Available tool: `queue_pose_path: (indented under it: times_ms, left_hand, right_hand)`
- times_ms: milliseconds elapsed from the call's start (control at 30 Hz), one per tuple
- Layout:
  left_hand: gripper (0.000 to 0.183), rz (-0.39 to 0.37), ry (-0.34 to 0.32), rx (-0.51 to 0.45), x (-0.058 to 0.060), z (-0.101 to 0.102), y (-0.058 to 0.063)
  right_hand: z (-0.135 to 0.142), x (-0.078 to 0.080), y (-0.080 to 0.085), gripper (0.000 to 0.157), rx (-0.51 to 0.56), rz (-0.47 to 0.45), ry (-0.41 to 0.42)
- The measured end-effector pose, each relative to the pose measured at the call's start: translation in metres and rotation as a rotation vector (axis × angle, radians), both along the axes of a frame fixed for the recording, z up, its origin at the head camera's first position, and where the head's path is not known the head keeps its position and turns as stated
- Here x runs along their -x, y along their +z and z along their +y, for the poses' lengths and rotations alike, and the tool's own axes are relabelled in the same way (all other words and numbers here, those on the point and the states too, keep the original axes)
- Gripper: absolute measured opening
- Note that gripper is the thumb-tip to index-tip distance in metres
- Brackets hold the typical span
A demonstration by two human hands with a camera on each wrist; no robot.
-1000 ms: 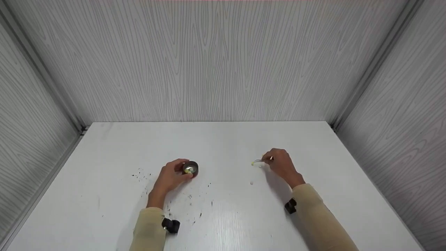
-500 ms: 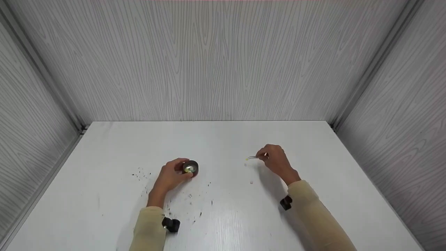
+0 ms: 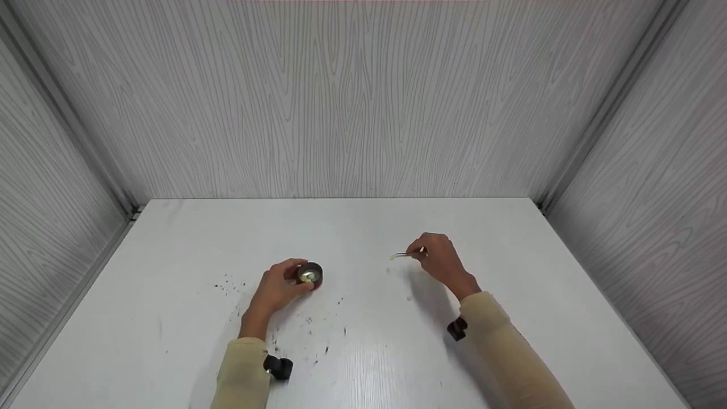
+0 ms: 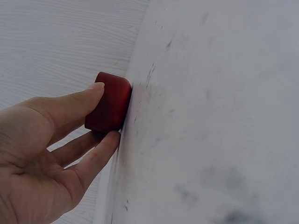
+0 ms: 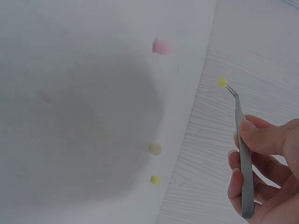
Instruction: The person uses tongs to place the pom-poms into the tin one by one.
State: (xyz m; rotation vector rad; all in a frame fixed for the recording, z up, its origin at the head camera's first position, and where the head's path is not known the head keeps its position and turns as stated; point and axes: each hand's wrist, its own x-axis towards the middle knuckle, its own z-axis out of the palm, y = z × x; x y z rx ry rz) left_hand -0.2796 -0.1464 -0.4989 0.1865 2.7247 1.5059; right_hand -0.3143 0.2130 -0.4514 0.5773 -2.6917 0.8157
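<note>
A: R hand [image 3: 440,261]?
B: Thumb + fingers pinching tweezers [image 5: 245,154]; bent tips grip a yellow bead [image 5: 222,82].
A: L hand [image 3: 278,289]?
B: Curled round cup [image 3: 318,274], thumb one side, fingers other.
A: Views match?
B: Partly. L wrist cam: cup's red outer wall only. Head cam: looks down into it, yellow + pale bits [image 3: 310,277] at bottom. R wrist cam: pink bead [image 5: 161,46], pale bead [image 5: 155,149], 2nd yellow bead [image 5: 155,179] on table [image 3: 363,227]; can't make out all three from head cam.
A: Gripped bead's pos rel. to fingers?
B: Out past R fingertips, apart from them, at tweezers' far end. Held off table, betw. R hand & cup, well apart from cup.
A: Further out?
B: Dark specks [image 3: 326,350] on table nr L sleeve [image 3: 243,369]; grey wood-grain wall [image 3: 363,102] behind.
</note>
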Motion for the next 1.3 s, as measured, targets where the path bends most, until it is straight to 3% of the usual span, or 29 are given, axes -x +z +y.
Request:
queue_pose_path:
  times_ms: [300,1000,1300]
  left_hand:
    - [0.052,-0.006,-0.004,0.0,0.001,0.0,0.0]
    - [0.052,-0.001,-0.019,-0.005,0.001,-0.002,0.0]
    - [0.053,-0.01,-0.017,-0.01,0.0,-0.001,0.0]
  right_hand:
    - [-0.015,0.001,0.003,0.012,-0.004,0.023,0.032]
    - [-0.048,-0.001,0.012,0.015,0.024,-0.041,0.064]
    - [-0.064,-0.003,0.015,0.014,0.002,-0.015,0.096]
